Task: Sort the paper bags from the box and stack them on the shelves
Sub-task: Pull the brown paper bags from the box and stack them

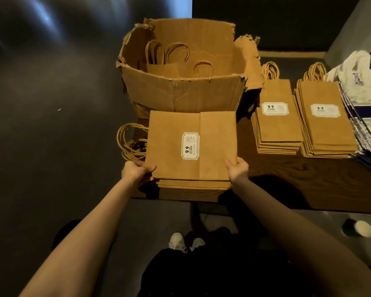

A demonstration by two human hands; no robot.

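Sorting looks mostly done: both hands, left hand (137, 171) and right hand (238, 168), grip a bag stack (191, 146) on the counter (287, 183), two stacks (278, 125) beside it, few bags left in the box (180, 93).

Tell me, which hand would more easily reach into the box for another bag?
Probably the left hand. The cardboard box stands behind the wide bag stack that both hands grip, nearer that stack's left side. The right hand is closer to the two narrow stacks.

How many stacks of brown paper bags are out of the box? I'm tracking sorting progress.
3: one gripped by both hands, two side by side to its right. More bags remain in the box.
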